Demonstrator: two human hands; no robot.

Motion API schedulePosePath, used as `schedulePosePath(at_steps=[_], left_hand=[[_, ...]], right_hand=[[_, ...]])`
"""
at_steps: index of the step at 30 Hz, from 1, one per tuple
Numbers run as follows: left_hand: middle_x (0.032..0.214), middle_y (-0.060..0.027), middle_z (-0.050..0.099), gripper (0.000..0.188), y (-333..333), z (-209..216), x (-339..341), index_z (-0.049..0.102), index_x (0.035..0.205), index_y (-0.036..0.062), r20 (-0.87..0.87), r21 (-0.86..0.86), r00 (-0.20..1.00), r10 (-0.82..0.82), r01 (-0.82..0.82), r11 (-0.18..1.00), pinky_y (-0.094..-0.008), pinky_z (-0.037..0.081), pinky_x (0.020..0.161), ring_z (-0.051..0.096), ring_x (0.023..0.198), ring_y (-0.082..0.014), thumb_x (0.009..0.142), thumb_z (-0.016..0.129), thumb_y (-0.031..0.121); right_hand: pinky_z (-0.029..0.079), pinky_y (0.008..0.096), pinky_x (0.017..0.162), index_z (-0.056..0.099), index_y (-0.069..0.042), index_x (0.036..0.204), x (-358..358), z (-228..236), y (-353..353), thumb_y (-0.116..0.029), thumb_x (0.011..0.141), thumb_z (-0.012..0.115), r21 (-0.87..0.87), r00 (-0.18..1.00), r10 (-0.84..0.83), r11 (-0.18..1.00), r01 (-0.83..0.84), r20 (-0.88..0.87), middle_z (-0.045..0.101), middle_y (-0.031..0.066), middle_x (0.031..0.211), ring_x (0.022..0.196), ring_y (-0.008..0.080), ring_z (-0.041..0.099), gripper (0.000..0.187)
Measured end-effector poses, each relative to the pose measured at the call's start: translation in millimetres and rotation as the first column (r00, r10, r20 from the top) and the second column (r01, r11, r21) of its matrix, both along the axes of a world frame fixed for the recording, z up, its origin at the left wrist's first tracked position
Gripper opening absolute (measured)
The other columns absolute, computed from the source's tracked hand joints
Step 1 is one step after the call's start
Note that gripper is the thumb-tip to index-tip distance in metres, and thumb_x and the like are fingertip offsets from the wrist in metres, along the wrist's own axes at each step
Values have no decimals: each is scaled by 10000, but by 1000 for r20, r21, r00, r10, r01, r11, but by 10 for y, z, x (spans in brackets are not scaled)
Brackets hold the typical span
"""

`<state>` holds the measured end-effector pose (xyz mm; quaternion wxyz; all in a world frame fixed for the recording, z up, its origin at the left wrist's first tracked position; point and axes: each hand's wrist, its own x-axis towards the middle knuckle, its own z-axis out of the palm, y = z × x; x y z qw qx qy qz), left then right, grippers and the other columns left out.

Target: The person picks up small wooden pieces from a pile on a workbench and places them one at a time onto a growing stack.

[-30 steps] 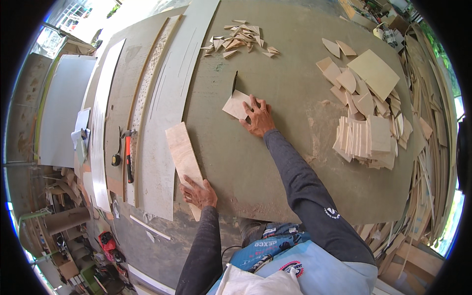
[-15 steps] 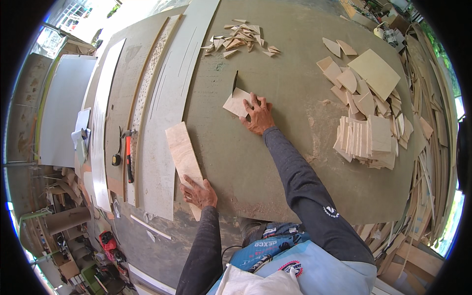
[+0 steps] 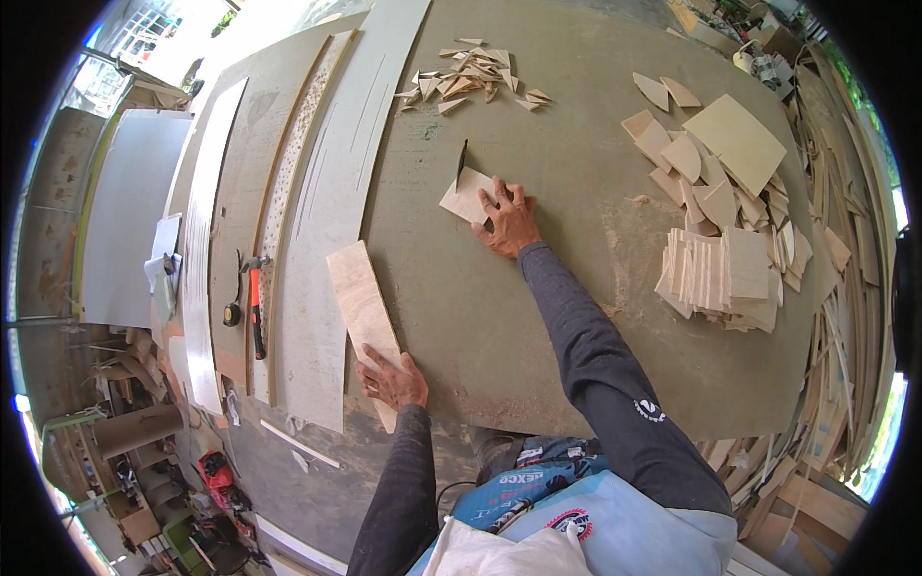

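My right hand [image 3: 509, 226] grips a small square plywood piece [image 3: 468, 195] flat on the worktop, fingers bent over its right side and thumb toward its near edge. The piece's far corner meets a thin dark saw blade [image 3: 462, 161] that stands up out of the tabletop. Nearer to me, my left hand [image 3: 396, 378] holds a long plywood strip [image 3: 363, 294] by its near part, fingers spread across it and thumb along its right side. The strip's near end sticks out below that hand.
Thin pointed offcuts [image 3: 473, 75] lie beyond the blade. At right are curved plywood pieces [image 3: 680, 156], a larger square sheet [image 3: 735, 139] and stacked squares [image 3: 715, 271]. Long pale boards [image 3: 322, 206] run along the left, with a hammer [image 3: 256, 307] and a tape measure [image 3: 231, 313].
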<state>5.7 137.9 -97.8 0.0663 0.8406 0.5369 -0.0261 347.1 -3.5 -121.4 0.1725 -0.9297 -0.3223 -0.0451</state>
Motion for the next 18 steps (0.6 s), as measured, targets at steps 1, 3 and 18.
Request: schedulePosePath(at_steps=[1, 3, 18], left_hand=[[1627, -264, 180, 880, -2, 9, 7, 103, 1663, 187, -2, -3, 1000, 4, -4, 1000, -628, 122, 1214, 180, 1519, -424, 976, 570, 477], [1624, -263, 187, 880, 5, -4, 2, 111, 1662, 184, 3, 5, 1000, 1, -1, 1000, -627, 124, 1214, 187, 1516, -423, 973, 578, 470], [1645, -279, 137, 899, -26, 109, 48, 99, 1659, 156, 22, -74, 999, 26, -24, 997, -623, 96, 1222, 100, 1551, -410, 959, 602, 409]], right_hand=[[344, 611, 1068, 606, -132, 1437, 13, -6, 3, -520, 874, 622, -2, 1000, -2, 1000, 2, -4, 397, 172, 1589, 1335, 339, 379, 684], [344, 613, 1067, 607, -133, 1436, 35, 2, 12, -523, 870, 624, -7, 1000, -3, 1000, 3, -12, 397, 171, 1588, 1332, 340, 380, 687], [342, 586, 1058, 600, -127, 1437, 242, 41, 45, -513, 881, 650, -13, 999, -15, 1000, 14, -35, 402, 185, 1591, 1329, 349, 352, 679]])
